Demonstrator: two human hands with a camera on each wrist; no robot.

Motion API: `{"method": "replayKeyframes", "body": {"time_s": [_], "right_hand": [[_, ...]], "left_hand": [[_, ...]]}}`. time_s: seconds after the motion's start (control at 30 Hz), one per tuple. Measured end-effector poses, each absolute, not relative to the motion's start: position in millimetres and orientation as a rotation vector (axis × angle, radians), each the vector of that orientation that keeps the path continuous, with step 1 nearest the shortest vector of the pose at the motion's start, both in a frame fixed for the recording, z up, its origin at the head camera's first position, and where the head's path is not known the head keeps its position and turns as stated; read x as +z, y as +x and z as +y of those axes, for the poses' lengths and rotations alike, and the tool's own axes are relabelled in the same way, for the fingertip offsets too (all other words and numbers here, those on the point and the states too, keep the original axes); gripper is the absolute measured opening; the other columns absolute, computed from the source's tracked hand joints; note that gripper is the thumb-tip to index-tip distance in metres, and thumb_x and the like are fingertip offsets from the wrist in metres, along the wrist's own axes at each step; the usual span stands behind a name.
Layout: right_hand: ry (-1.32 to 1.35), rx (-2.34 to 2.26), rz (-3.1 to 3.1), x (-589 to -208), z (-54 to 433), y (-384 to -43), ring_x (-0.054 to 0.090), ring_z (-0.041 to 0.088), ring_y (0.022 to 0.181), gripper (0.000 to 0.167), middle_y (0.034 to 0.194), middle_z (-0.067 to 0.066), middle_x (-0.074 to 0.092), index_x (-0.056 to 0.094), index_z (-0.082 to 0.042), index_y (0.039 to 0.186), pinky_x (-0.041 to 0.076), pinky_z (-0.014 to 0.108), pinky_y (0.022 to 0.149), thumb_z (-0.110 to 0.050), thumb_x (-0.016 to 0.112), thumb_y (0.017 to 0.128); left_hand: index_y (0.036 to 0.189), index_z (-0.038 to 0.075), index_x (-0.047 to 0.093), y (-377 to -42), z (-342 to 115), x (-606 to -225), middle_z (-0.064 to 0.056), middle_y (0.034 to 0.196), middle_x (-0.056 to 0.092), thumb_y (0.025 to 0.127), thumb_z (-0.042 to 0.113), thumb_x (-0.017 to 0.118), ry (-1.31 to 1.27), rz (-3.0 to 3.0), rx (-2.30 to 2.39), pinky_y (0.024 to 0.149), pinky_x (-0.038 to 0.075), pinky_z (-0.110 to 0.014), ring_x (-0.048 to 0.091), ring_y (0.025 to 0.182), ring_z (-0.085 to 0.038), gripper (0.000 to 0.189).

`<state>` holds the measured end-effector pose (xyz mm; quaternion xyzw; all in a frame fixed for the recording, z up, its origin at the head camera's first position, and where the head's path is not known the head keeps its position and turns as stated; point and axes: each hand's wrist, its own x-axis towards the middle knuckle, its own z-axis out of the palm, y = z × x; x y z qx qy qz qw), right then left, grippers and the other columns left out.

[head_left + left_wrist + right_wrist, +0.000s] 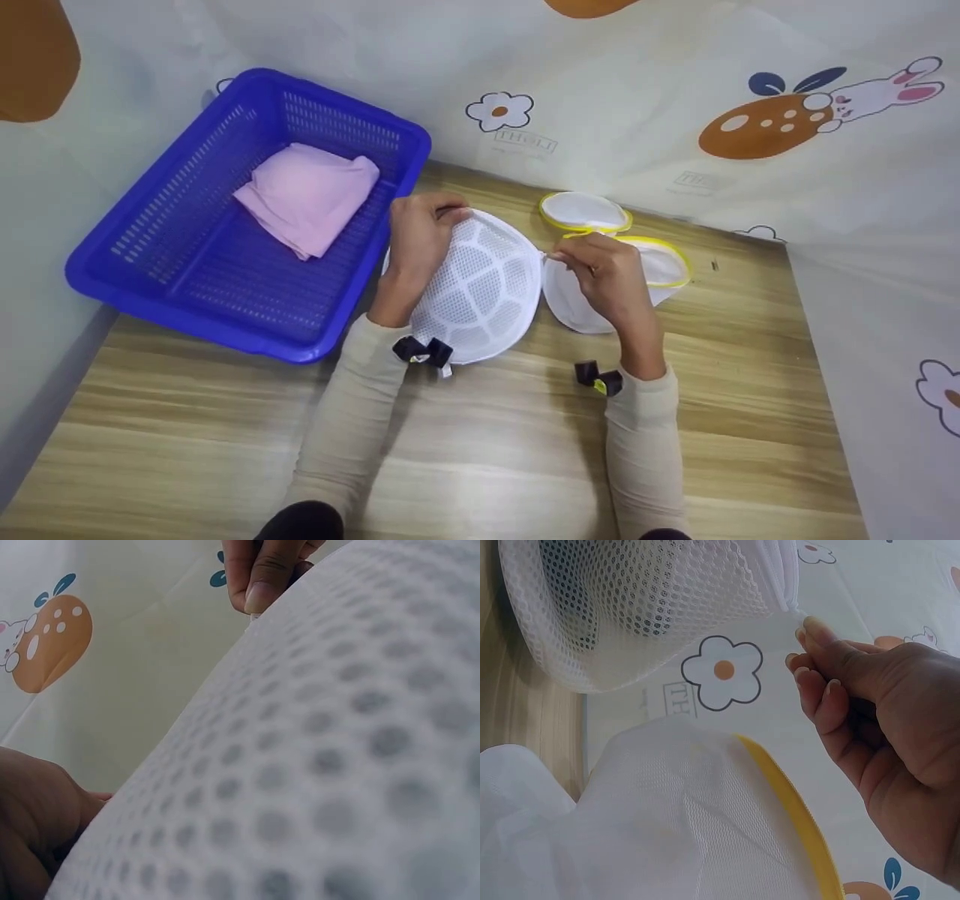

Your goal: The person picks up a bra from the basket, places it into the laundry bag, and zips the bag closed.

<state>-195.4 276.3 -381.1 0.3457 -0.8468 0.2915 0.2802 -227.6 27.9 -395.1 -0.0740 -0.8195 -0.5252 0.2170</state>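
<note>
A white mesh laundry bag (480,289), rounded and ribbed with white bands, stands between my two hands. My left hand (421,238) pinches its upper left rim with thumb and fingers. At the bag's right edge, my right hand (609,276) pinches a small white tab, probably the zip pull, between thumb and forefinger; the right wrist view shows this tab end (798,615) close up. Mesh fabric (315,757) fills most of the left wrist view and hides part of the left hand (34,829). What the bag contains cannot be made out.
Left of the bag stands a blue plastic basket (195,300) holding a folded pink cloth (307,195). Behind and below my right hand lie white mesh bags with yellow trim (585,210) on the wood-patterned surface (480,442). A printed sheet (622,97) rises along the back.
</note>
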Motion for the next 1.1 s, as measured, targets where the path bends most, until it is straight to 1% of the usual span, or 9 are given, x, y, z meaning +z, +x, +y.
{"method": "replayKeyframes", "body": {"time_s": [0.33, 0.57, 0.83, 1.1], "right_hand": [[0.931, 0.769, -2.284, -380.3, 276.5, -194.8, 0.064, 0.019, 0.071, 0.004, 0.078, 0.005, 0.070, 0.075, -0.003, 0.083, 0.052, 0.034, 0.062, -0.002, 0.075, 0.080], [0.941, 0.806, -2.249, -381.7, 276.0, -194.9, 0.063, 0.019, 0.068, 0.007, 0.076, 0.004, 0.069, 0.075, -0.004, 0.083, 0.049, 0.032, 0.059, 0.001, 0.075, 0.078], [0.932, 0.802, -2.244, -380.3, 275.5, -195.6, 0.063, 0.020, 0.068, 0.006, 0.076, 0.005, 0.069, 0.075, -0.003, 0.083, 0.049, 0.034, 0.059, 0.000, 0.075, 0.078], [0.931, 0.774, -2.250, -380.4, 275.5, -196.0, 0.063, 0.019, 0.069, 0.006, 0.077, 0.004, 0.070, 0.075, -0.005, 0.083, 0.050, 0.033, 0.060, -0.002, 0.075, 0.079]], "left_hand": [[0.084, 0.004, 0.077, -228.5, 22.0, -395.0, -0.007, 0.081, 0.072, 0.077, 0.013, 0.079, -0.159, -2.265, -1.438, 0.074, 0.052, -0.030, 0.068, 0.078, -0.019, 0.012], [0.081, 0.008, 0.078, -228.3, 21.9, -395.1, -0.004, 0.079, 0.072, 0.076, 0.014, 0.079, -0.146, -2.270, -1.465, 0.073, 0.051, -0.028, 0.067, 0.075, -0.015, 0.007], [0.080, 0.008, 0.078, -229.3, 22.5, -394.5, -0.004, 0.078, 0.072, 0.076, 0.013, 0.079, -0.153, -2.254, -1.460, 0.071, 0.051, -0.028, 0.067, 0.074, -0.016, 0.007], [0.081, 0.007, 0.078, -229.3, 22.5, -395.6, -0.005, 0.079, 0.072, 0.077, 0.011, 0.079, -0.128, -2.256, -1.469, 0.071, 0.051, -0.029, 0.067, 0.074, -0.016, 0.006]]}}
